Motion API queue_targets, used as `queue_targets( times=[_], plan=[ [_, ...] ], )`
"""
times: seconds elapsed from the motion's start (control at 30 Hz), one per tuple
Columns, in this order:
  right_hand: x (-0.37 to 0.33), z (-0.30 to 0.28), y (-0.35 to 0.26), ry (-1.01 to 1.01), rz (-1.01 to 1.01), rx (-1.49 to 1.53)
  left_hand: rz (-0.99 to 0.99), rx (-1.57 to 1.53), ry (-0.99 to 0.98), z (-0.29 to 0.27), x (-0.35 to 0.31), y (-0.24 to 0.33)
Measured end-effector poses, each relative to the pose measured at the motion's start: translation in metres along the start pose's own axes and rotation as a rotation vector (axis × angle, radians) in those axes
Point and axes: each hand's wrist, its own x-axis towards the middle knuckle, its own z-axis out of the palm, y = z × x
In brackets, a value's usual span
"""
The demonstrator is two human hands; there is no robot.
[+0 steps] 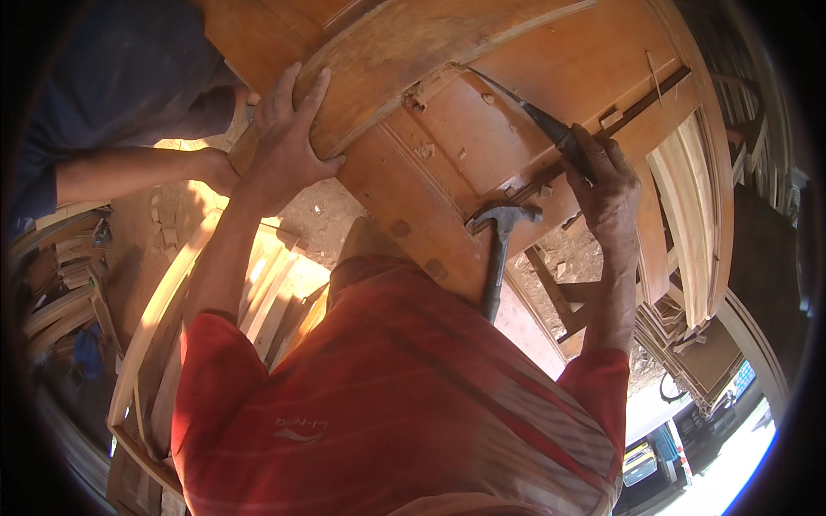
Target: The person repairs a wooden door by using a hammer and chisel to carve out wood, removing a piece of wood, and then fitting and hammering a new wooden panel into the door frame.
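In my right hand (607,185) is a long dark chisel (540,119), gripped by its handle. The tip meets the lower edge of a curved wooden rail (379,73), near a rough, chipped spot. My left hand (288,142) lies on the left part of that rail, fingers spread, thumb stretched along its edge. Under the rail spreads an orange-brown wooden door panel (413,193), with chips and grooves on its face. A claw hammer (498,249) rests on the panel's near part, its head away from me and its handle running toward my red shirt.
At the left, another person's hand (215,170) touches the rail's end, beside my left forearm. Curved wooden strips (163,318) stand at the lower left. More pale curved pieces (693,206) are on the right. Wood scraps (564,267) show through a gap below the panel.
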Motion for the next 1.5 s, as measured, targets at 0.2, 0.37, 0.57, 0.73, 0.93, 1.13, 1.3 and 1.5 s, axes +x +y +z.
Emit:
queue_targets(
  times=[0.2, 0.37, 0.57, 0.73, 0.93, 1.13, 1.3, 1.5],
  plan=[
    [0.033, -0.008, 0.038, -0.048, -0.236, 0.02, 0.036, 0.026, 0.044, 0.005, 0.002, -0.006],
    [0.057, -0.007, 0.06, -0.106, -0.238, 0.102, 0.071, 0.013, 0.074, 0.013, 0.004, -0.01],
    [0.069, -0.006, 0.054, -0.149, -0.377, 0.014, 0.012, 0.013, 0.029, 0.009, 0.002, -0.006],
    [0.091, 0.0, 0.078, -0.172, -0.445, 0.017, -0.035, 0.01, -0.003, 0.007, 0.006, -0.005],
    [0.17, -0.019, 0.091, -0.207, -0.622, -0.155, -0.034, 0.022, -0.009, 0.01, 0.009, -0.004],
    [0.129, -0.013, 0.064, -0.305, -0.399, -0.087, 0.173, -0.014, 0.188, 0.01, 0.022, 0.016],
    [0.102, -0.012, 0.049, 0.051, -0.153, 0.172, 0.622, -0.251, 0.442, 0.031, 0.108, 0.148],
    [0.058, -0.018, 0.017, 0.584, 0.069, 0.057, 0.583, -0.393, 0.005, 0.063, 0.18, 0.185]
  ],
)
